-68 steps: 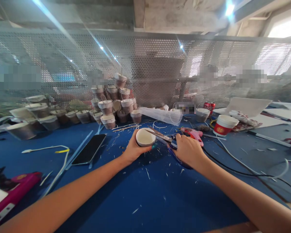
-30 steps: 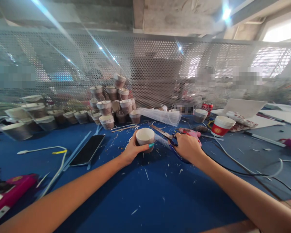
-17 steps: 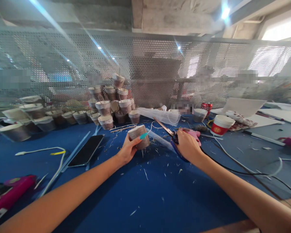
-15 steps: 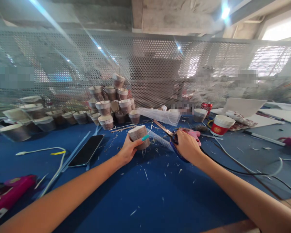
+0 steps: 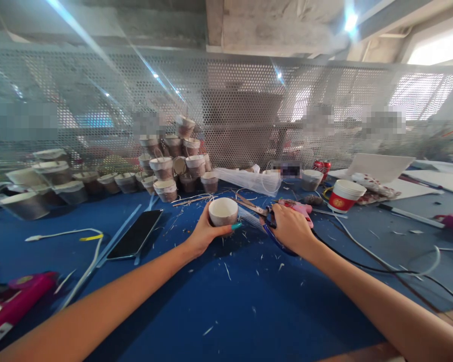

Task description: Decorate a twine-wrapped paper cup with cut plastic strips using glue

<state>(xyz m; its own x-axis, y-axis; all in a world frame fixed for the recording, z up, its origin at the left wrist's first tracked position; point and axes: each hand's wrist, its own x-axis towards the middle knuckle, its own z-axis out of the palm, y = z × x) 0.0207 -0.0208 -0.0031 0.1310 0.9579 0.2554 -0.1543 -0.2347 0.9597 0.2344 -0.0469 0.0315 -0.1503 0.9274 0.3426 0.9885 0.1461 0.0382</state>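
Note:
My left hand (image 5: 206,232) grips a small cup (image 5: 223,213) with a white inside, its mouth turned up and toward me. The thumb, with a long teal nail, lies along the cup's near side. In my right hand (image 5: 291,226) is a pair of scissors (image 5: 262,210) with blue handles. The blades are parted and point left, close to the cup's right rim. Behind the blades lies a bundle of clear plastic strips (image 5: 251,219) on the blue tabletop (image 5: 226,301). A pink tool (image 5: 298,207), perhaps a glue gun, lies just behind my right hand.
Stacked small buckets (image 5: 162,168) stand at the back, with more buckets (image 5: 53,173) at the left. A phone (image 5: 136,234) lies left of my left hand. A red-and-white paper cup (image 5: 345,196) and cables (image 5: 366,266) are on the right. White scraps litter the table.
My left hand has tilted the cup so its white mouth shows, and moved it slightly right. The scissors have shifted a little left and down, nearer the cup.

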